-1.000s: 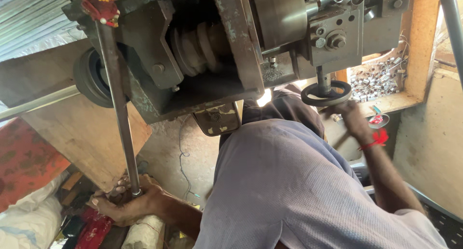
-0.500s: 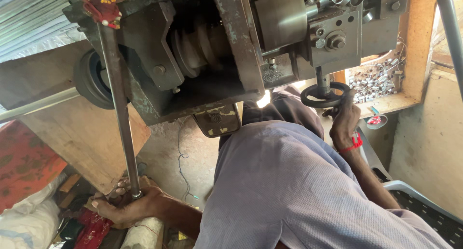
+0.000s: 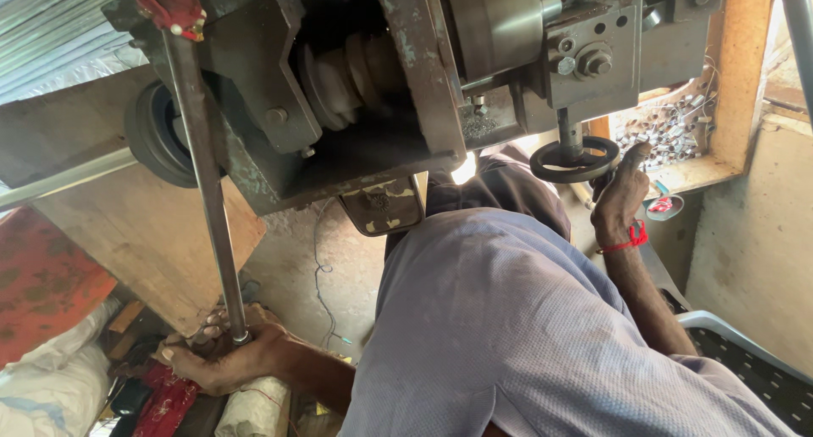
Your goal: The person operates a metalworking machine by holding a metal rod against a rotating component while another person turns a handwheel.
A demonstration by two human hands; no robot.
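While the grey-green machine (image 3: pixel 381 90) fills the upper view, the person's shirted torso (image 3: pixel 508 335) takes up the lower middle. A long steel lever rod (image 3: pixel 203 183) runs down from the machine's left side; the left hand (image 3: pixel 224 356) is closed around its lower end. Under the machine's right part hangs a small black handwheel (image 3: pixel 574 159), and the right hand (image 3: pixel 622 196) touches its rim, fingers loosely bent, not clamped. A red thread (image 3: pixel 628 240) circles that wrist.
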